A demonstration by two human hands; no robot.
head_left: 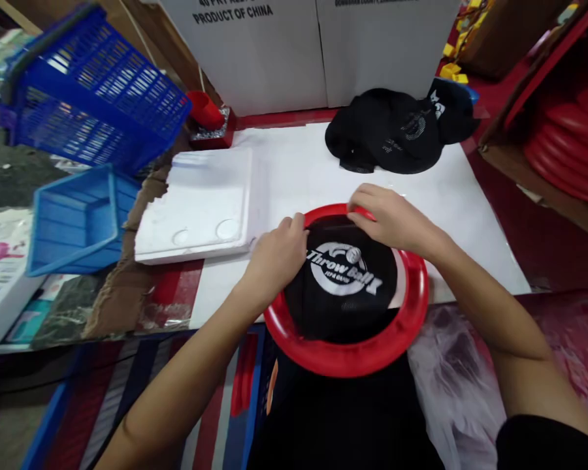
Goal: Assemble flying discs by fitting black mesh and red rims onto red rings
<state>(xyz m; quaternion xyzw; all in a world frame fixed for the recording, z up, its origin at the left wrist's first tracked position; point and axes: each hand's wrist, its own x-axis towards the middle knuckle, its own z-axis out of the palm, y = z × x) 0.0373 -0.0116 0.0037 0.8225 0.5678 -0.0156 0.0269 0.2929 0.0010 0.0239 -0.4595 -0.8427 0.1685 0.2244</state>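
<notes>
Cloth (pixel 343 316), black and matte, with white "Throw ball" lettering, covers most of a glossy, round red ring (pixel 340 362), which overlaps the white tabletop's (pixel 287 153) near edge. The left hand's (pixel 280 253) fingers curl clamped over the ring's far-left rim; the right hand's (pixel 389 214) straddle its far rim, cloth just below, their pinch impossible to tell.
</notes>
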